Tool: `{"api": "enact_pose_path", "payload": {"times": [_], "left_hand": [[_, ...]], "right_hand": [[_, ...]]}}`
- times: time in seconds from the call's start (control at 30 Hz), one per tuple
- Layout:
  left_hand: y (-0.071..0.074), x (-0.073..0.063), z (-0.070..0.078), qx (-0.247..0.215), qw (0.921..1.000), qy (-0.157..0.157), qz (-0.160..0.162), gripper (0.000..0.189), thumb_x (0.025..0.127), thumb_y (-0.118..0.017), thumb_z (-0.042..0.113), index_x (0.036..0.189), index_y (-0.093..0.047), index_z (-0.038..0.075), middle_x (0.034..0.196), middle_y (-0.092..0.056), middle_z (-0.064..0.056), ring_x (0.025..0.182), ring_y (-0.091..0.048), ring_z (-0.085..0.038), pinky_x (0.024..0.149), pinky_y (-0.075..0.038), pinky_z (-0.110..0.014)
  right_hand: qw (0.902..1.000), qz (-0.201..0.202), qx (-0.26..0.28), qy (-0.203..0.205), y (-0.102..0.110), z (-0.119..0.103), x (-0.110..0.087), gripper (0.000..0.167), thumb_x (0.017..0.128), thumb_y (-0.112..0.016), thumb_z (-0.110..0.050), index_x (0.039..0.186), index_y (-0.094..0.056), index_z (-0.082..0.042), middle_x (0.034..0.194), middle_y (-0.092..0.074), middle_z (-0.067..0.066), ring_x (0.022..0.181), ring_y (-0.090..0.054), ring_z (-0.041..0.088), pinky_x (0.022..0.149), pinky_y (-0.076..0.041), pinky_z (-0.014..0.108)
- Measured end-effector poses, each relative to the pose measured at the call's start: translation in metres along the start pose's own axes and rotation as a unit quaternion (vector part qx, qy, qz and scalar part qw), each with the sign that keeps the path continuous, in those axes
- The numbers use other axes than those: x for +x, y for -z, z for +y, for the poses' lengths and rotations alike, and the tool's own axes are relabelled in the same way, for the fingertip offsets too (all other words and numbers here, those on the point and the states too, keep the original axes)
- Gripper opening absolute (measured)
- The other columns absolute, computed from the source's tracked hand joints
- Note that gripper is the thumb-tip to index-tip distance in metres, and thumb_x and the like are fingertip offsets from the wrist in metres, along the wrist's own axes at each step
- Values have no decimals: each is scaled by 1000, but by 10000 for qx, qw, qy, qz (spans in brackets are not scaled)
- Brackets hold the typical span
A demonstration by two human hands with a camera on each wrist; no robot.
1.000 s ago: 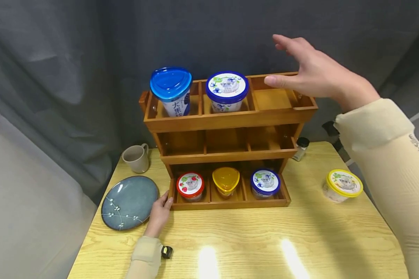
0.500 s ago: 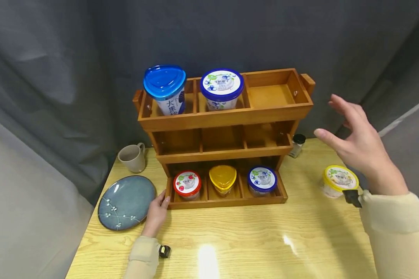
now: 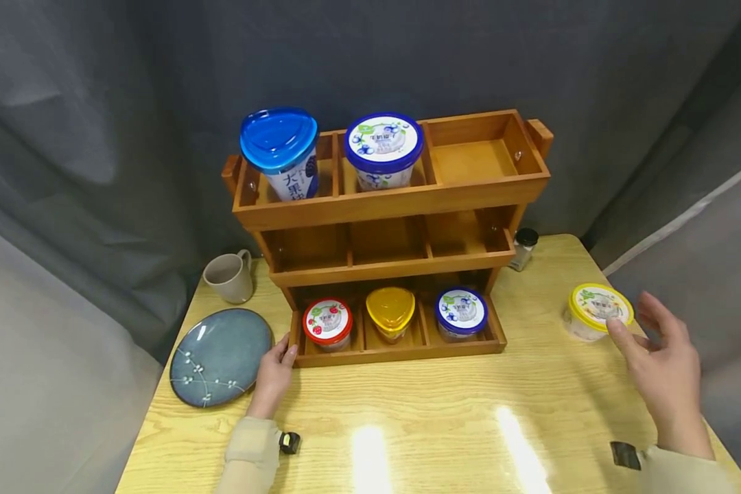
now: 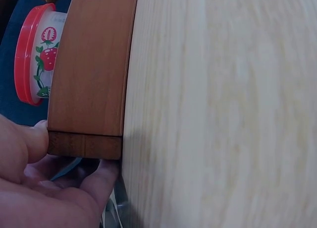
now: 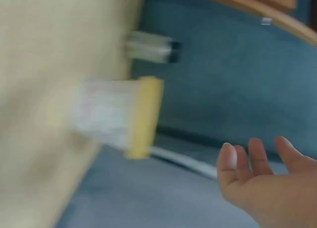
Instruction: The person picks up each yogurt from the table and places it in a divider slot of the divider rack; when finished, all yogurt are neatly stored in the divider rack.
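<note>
A three-tier wooden rack point(image 3: 389, 200) stands at the back of the table. My left hand point(image 3: 273, 376) grips its lower left corner; in the left wrist view, thumb and fingers point(image 4: 101, 181) lie about the board's end. At the right, my right hand point(image 3: 667, 367) is beside a yellow-lidded tub point(image 3: 583, 329), with fingers spread and holding nothing. The right wrist view shows this tub blurred, apart from the hand. The rack's top tier bears a blue-lidded cup point(image 3: 293, 177) and a blue-lidded tub point(image 3: 384, 147). Below are a red-lidded tub point(image 3: 328, 321), a yellow-lidded cup point(image 3: 391, 309) and another blue-lidded tub point(image 3: 462, 312).
A blue-grey plate point(image 3: 222, 357) lies left of the rack, with a beige mug point(image 3: 231, 280) behind it. Near the rack's right side stands a small black-capped jar point(image 3: 521, 257). Grey curtains point(image 3: 457, 55) hang behind the wooden table point(image 3: 444, 418).
My right hand has come down from above the rack's top right compartment to the yellow-lidded tub. The left hand has stayed at the rack's corner. The head view has shifted slightly.
</note>
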State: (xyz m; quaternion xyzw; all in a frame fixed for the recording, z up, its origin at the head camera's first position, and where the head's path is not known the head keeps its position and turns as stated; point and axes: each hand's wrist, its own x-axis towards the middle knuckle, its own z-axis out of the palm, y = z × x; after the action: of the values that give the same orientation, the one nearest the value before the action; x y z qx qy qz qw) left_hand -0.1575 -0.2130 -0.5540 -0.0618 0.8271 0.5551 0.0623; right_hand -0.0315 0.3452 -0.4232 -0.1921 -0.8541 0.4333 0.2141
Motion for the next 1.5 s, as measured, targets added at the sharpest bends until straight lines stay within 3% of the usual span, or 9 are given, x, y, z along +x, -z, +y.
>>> {"api": "enact_pose_path", "payload": {"times": [0.23,0.43,0.57,0.63,0.8,1.03,1.23,1.43,1.5], "left_hand": [[-1,2,-2,-94,9999,-96,-5,52,106,-49,18,152,-35,0,149,-42,-23,135,-41,-37,109,-38,-48],[-1,3,-5,-147,9999,0,-35,52,106,-49,20,153,-34,2,151,-40,-21,137,-40,-35,110,-37,-47],[-1,4,-5,-130,9999,-39,-58,53,106,-48,21,153,-33,2,151,-40,-21,137,-39,-36,110,-37,-48],[-1,4,-5,-155,9998,-51,-67,53,106,-48,21,153,-33,2,151,-40,-21,137,-39,-36,109,-37,-48],[-1,3,-5,-166,9998,-71,-47,52,106,-48,20,153,-34,1,151,-41,-21,136,-40,-35,109,-37,-48],[-2,4,-6,-161,9998,-70,-30,52,106,-48,20,153,-33,1,151,-40,-21,136,-40,-36,109,-38,-47],[-2,4,-8,-79,9999,-139,38,51,106,-49,19,152,-35,0,149,-42,-23,135,-42,-37,109,-37,-49],[-2,3,-7,-96,9998,-135,62,51,106,-48,18,152,-35,-1,149,-42,-23,134,-42,-37,109,-37,-49],[-2,3,-6,-79,9998,-152,59,51,106,-48,18,152,-35,-1,148,-43,-23,135,-42,-37,109,-38,-49]], "right_hand": [[9970,-164,176,-732,-6,58,-10,80,96,-67,-30,159,-20,-26,157,-27,10,136,-30,13,76,-38,-1],[9917,-723,173,-1049,-4,90,0,89,95,-66,-38,160,-6,-30,163,-14,9,147,-18,24,69,-41,3],[9900,-1011,234,-952,-7,105,12,94,96,-66,-37,160,3,-29,165,-6,12,149,-9,32,83,-40,3],[9900,-1092,318,-834,-8,112,19,97,96,-66,-33,159,7,-29,165,-2,14,150,-4,33,96,-33,3],[9893,-1200,390,-729,-12,127,37,104,96,-67,-31,157,16,-30,163,5,19,149,2,37,115,-21,22],[9860,-1473,505,-599,-15,139,53,109,95,-68,-29,154,23,-30,161,12,24,147,7,39,119,-12,35],[9817,-1726,686,-433,-19,144,61,108,97,-66,-25,153,26,-29,161,19,20,148,9,36,117,-10,26],[9806,-1790,773,-200,-24,149,68,106,98,-64,-20,154,25,-27,163,13,15,149,4,21,115,-11,18],[9784,-1767,1063,-177,-25,151,71,105,98,-65,-15,155,23,-26,164,10,12,148,0,15,114,-13,15]]}}
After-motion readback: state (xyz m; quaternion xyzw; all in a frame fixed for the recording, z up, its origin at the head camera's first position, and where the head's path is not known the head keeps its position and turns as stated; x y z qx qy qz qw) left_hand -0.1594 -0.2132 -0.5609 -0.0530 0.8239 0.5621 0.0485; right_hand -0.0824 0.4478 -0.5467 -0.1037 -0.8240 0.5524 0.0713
